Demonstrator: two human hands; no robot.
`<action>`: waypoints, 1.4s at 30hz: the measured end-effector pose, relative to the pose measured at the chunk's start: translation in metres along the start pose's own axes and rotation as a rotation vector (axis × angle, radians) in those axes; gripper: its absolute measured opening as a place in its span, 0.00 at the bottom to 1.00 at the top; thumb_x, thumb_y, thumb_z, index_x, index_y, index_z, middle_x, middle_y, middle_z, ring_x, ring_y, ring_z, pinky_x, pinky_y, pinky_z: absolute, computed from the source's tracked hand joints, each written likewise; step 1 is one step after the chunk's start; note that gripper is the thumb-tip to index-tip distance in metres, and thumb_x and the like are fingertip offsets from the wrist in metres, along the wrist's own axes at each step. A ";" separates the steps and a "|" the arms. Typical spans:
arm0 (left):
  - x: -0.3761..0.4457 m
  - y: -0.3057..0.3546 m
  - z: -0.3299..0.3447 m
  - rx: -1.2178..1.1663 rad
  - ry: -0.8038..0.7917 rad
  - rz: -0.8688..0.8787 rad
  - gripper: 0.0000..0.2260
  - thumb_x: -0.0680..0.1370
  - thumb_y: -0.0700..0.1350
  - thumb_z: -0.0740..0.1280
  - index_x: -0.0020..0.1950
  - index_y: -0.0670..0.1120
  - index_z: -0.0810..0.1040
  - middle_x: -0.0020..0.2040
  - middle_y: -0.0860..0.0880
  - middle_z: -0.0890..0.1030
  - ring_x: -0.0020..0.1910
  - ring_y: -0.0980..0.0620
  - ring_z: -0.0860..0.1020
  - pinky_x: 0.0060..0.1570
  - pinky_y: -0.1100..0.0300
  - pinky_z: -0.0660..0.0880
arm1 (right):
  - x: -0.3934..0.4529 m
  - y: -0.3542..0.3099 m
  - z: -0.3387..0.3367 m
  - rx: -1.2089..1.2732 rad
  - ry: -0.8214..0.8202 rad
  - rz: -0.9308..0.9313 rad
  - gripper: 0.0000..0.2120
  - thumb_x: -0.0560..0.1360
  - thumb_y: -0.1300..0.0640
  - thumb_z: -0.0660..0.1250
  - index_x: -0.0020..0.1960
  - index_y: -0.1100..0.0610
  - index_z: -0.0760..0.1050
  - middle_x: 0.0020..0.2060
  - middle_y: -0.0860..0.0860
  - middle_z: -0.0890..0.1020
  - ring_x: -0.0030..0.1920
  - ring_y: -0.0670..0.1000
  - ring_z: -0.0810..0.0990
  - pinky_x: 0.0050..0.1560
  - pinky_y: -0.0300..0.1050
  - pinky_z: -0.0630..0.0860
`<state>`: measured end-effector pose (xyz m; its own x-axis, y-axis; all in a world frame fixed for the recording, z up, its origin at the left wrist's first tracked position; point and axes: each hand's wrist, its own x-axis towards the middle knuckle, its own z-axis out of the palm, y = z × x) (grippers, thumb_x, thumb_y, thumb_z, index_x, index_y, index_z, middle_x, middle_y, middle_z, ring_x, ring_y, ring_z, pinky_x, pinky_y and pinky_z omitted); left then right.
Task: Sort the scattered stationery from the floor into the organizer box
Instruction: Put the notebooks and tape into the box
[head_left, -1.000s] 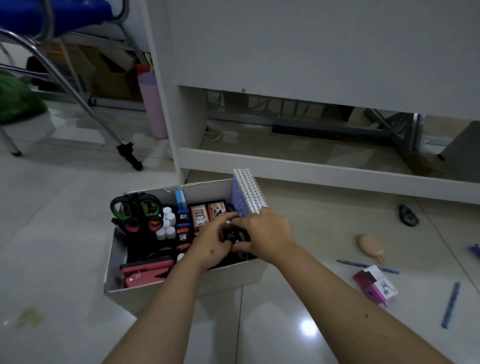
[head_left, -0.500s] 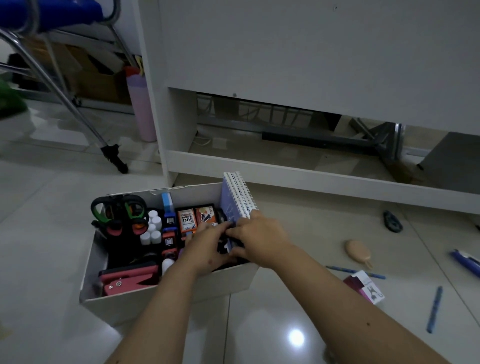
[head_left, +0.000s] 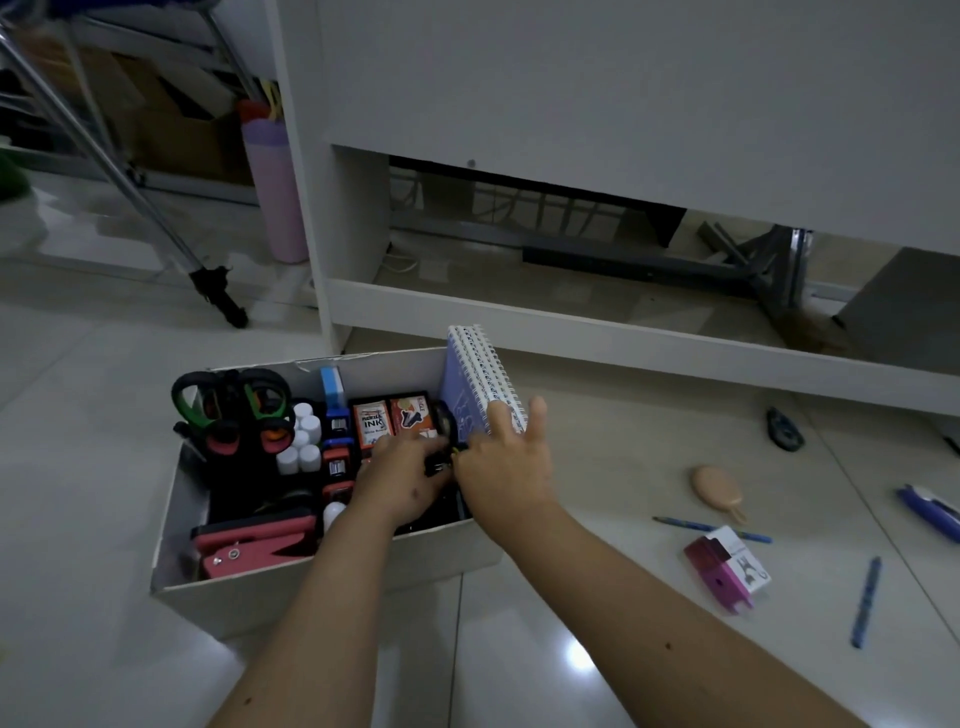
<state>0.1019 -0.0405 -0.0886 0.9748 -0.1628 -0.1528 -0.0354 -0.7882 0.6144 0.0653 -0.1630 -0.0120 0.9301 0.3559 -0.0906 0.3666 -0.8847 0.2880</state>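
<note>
**Both hands inside the organizer box, right end**

My left hand (head_left: 400, 480) is down in the organizer box (head_left: 332, 574), knuckles up, its fingers curled around a small dark item (head_left: 436, 465) that I cannot identify. My right hand (head_left: 501, 470) meets it from the other side: thumb and inner fingers pinch the same item, while two fingers (head_left: 537, 415) stand straight up against the spiral notebook (head_left: 480, 379). The notebook stands upright at the box's right end, coil upward.

Contents of the box, as seen: scissors (head_left: 234, 410) with green and red handles at the far left corner; white bottle caps (head_left: 304, 441) just beside them; a blue item (head_left: 332, 387) against the far wall; two ink cartons (head_left: 392, 418) near the middle; a red hole punch (head_left: 254, 545) along the near left wall.

On the floor (head_left: 597, 597), right of the box and well apart from it: a pink and white carton (head_left: 727, 571), a blue pen (head_left: 865, 600), a second thin pen (head_left: 711, 529), a blue and white marker (head_left: 930, 512) at the right edge, a tan oval object (head_left: 719, 491), and a dark small object (head_left: 784, 428) nearer the white counter (head_left: 623, 104).
</note>
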 end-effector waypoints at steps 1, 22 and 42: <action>0.000 0.001 0.000 0.045 -0.017 -0.011 0.19 0.77 0.51 0.63 0.69 0.57 0.70 0.68 0.48 0.70 0.68 0.43 0.63 0.64 0.45 0.68 | 0.000 0.000 0.000 -0.003 0.001 0.001 0.13 0.79 0.56 0.58 0.59 0.55 0.77 0.60 0.52 0.76 0.70 0.58 0.57 0.70 0.67 0.43; -0.012 0.016 -0.006 0.152 -0.089 0.006 0.23 0.73 0.58 0.64 0.67 0.58 0.67 0.72 0.54 0.64 0.73 0.47 0.53 0.69 0.37 0.51 | 0.001 0.018 0.024 0.371 0.483 0.028 0.09 0.66 0.54 0.65 0.42 0.52 0.82 0.49 0.50 0.82 0.44 0.55 0.80 0.42 0.46 0.75; -0.008 0.030 0.001 0.335 0.031 -0.020 0.33 0.68 0.63 0.69 0.69 0.54 0.64 0.73 0.49 0.62 0.74 0.45 0.53 0.68 0.34 0.54 | -0.049 0.062 0.067 0.940 0.411 0.378 0.11 0.74 0.63 0.64 0.56 0.58 0.77 0.57 0.51 0.73 0.52 0.50 0.74 0.56 0.46 0.73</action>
<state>0.0924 -0.0634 -0.0695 0.9821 -0.1310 -0.1355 -0.0814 -0.9432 0.3222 0.0441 -0.2550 -0.0539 0.9717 -0.0681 0.2263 0.0923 -0.7723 -0.6285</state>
